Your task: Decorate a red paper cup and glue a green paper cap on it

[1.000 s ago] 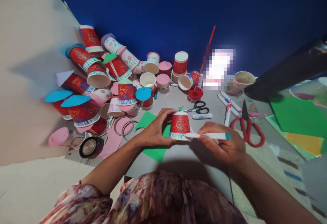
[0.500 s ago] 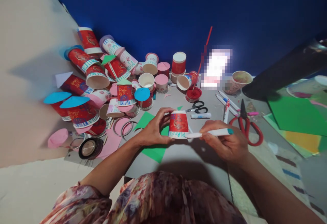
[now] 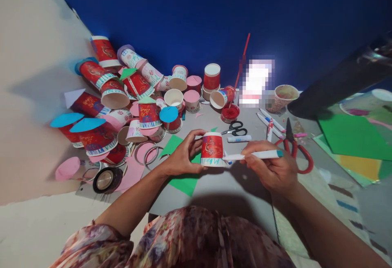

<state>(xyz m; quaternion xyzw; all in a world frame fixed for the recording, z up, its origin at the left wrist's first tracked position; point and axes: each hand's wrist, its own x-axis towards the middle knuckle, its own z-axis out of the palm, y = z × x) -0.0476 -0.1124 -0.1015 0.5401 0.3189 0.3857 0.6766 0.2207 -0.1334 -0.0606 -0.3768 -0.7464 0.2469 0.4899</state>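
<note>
My left hand (image 3: 187, 156) is closed round the left side of a red paper cup (image 3: 212, 145), which is upside down with its wide white rim at the bottom. Teal zigzag strokes run along the white band near that rim. A white marker (image 3: 260, 154) with a teal end is pinched in my right hand (image 3: 271, 168), its tip at the cup's lower right side. Beneath the left hand and cup lies green paper (image 3: 185, 183). Just behind the cup are black-handled scissors (image 3: 235, 129) and a small white tube (image 3: 239, 138).
Decorated paper cups (image 3: 104, 96) are heaped at the left. A red pot (image 3: 230, 114) holding a thin red stick stands at the back. Red-handled pliers (image 3: 295, 149), several markers (image 3: 271, 122) and green sheets (image 3: 352, 135) lie at the right. A dark pole (image 3: 333, 82) slants down behind them.
The marker tip has moved up slightly along the cup's right edge. The cup stays in my left hand, turned a little. The whole view has shifted slightly.
</note>
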